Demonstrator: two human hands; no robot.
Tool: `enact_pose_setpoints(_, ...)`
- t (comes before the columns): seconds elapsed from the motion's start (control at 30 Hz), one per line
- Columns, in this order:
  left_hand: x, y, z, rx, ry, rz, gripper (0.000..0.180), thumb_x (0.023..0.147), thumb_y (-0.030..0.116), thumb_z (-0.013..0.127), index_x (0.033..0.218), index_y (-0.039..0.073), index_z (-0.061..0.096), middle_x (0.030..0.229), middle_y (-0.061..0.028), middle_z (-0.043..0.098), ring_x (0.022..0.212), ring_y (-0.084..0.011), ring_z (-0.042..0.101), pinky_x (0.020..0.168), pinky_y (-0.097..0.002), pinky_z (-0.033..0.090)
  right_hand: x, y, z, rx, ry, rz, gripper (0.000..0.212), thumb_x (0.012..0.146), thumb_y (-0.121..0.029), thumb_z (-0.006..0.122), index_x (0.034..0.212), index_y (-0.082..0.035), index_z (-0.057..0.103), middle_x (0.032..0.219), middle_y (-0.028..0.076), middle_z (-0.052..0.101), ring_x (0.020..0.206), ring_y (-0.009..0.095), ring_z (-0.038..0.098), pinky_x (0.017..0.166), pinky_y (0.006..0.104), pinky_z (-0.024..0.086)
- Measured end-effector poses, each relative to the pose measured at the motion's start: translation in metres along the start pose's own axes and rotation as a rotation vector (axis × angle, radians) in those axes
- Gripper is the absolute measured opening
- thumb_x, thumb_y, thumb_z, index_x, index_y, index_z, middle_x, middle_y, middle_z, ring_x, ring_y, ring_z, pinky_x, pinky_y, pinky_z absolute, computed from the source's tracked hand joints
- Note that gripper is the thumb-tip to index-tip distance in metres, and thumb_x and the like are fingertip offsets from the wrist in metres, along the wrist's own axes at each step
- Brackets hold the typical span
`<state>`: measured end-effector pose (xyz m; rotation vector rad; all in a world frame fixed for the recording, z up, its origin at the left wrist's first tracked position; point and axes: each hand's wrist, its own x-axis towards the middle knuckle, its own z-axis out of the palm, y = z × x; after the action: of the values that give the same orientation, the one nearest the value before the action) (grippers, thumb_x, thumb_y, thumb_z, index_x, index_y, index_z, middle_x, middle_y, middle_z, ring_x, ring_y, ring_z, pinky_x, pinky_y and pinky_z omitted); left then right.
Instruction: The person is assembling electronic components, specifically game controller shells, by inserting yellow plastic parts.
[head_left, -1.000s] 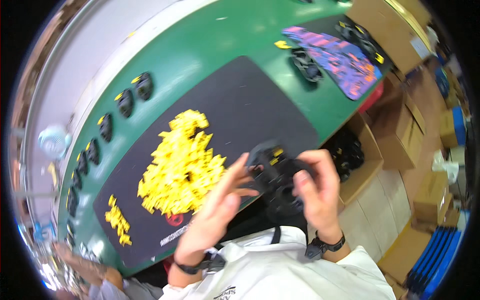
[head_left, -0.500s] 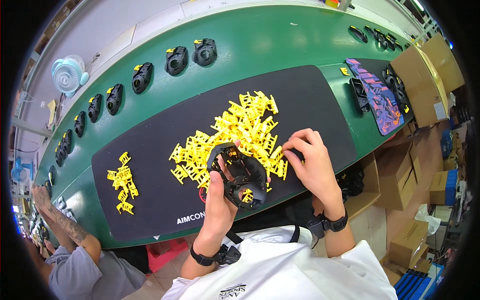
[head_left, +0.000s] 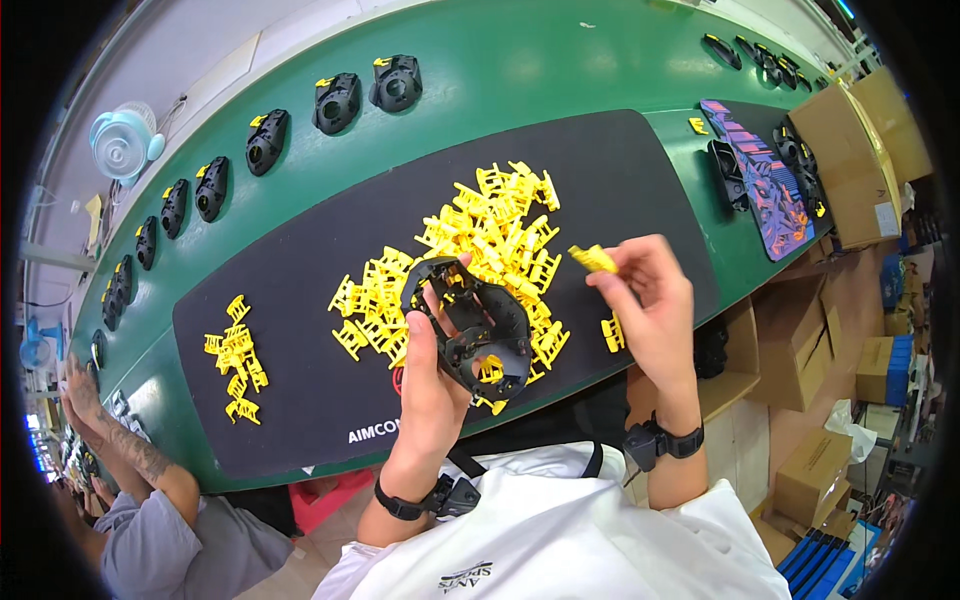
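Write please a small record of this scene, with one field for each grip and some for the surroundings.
Left grip: holds a black shell
Right grip: pinches one yellow part, apart from the shell
Mat: dark; bears a large yellow pile and a small yellow cluster
Table: green; black shells line its far side
Co-worker: grey shirt, lower left

Your left hand [head_left: 432, 385] grips, thumb [head_left: 421, 345] pointing forward, while your right hand [head_left: 604, 264] pinches, fingertips [head_left: 634, 251] aimed left, forearms [head_left: 675, 484] well apart!
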<state>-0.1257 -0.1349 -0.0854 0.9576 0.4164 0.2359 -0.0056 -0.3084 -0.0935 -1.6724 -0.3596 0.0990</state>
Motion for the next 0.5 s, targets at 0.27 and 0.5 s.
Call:
enact_pose_setpoints(0.27, -0.008, -0.006, 0.018, 0.017, -0.156, 0.039, 0.067, 0.108, 0.047, 0.033, 0.159, 0.006, 0.017, 0.148, -0.0118, 0.039, 0.133, -0.0205, 0.044, 0.111, -0.0356, 0.036, -0.022, -0.044, 0.025, -0.43, -0.17, -0.369, 0.022, 0.073, 0.005, 0.074, 0.091, -0.004, 0.064, 0.1, 0.012, 0.063, 0.08, 0.028, 0.065, 0.067, 0.0341, 0.054)
enact_pose_setpoints(0.5, -0.003, -0.016, 0.01, 0.3, -0.162, 0.152, 0.072, 0.106, 0.043, 0.041, 0.157, 0.0, 0.016, 0.153, -0.0147, 0.032, 0.135, -0.0222, 0.039, 0.113, -0.035, 0.03, -0.021, -0.038, 0.028, -0.298, -0.097, -0.266, 0.023, 0.076, -0.001, 0.081, 0.095, -0.004, 0.068, 0.084, 0.006, 0.065, 0.07, 0.019, 0.063, 0.057, 0.0284, 0.046)
